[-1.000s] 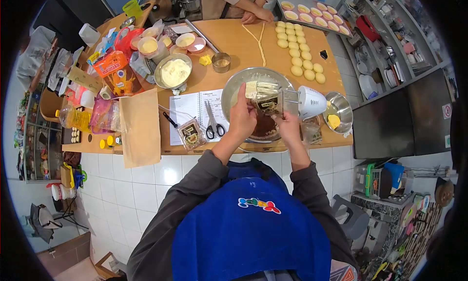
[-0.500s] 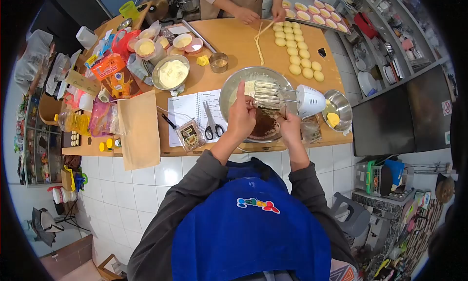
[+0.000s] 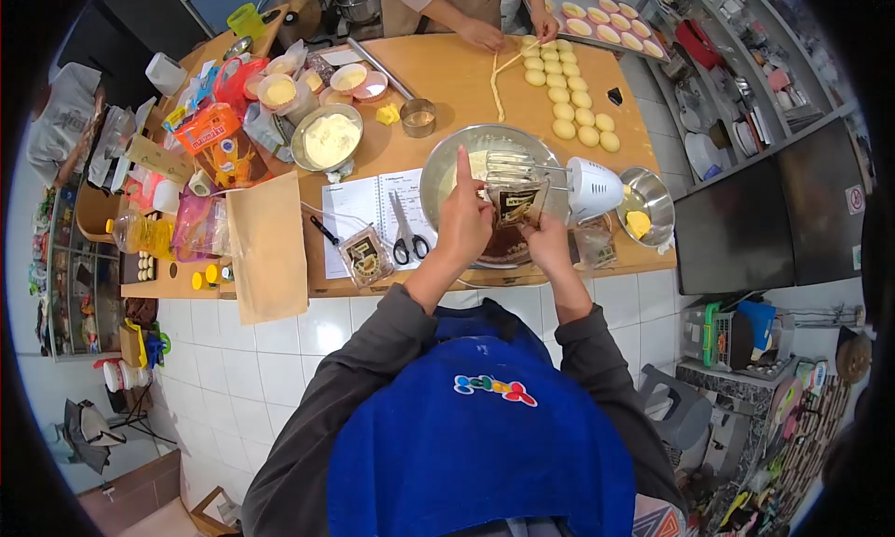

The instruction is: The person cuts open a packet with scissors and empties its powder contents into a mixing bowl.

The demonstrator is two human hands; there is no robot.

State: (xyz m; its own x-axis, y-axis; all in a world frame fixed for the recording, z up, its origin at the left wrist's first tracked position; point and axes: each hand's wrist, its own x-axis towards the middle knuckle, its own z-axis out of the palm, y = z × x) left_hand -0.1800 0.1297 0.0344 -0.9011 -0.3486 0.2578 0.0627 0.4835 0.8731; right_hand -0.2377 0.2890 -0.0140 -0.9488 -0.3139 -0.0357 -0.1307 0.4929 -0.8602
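1. Now pinches one packet [image 3: 518,204] with left hand [image 3: 466,222], one finger [image 3: 463,171] raised.
2. Pinches same packet also with right hand [image 3: 550,244], above one large bowl [image 3: 434,161].
3. Has one mixer [image 3: 595,189] near right hand, one scissors [image 3: 404,224] on one notebook [image 3: 344,203].

Bright light reaches my left hand [image 3: 463,222], glare whitens the glossy white tiled floor [image 3: 325,336] nearer me, and fisheye distortion curves the black-rimmed edges well beyond it.
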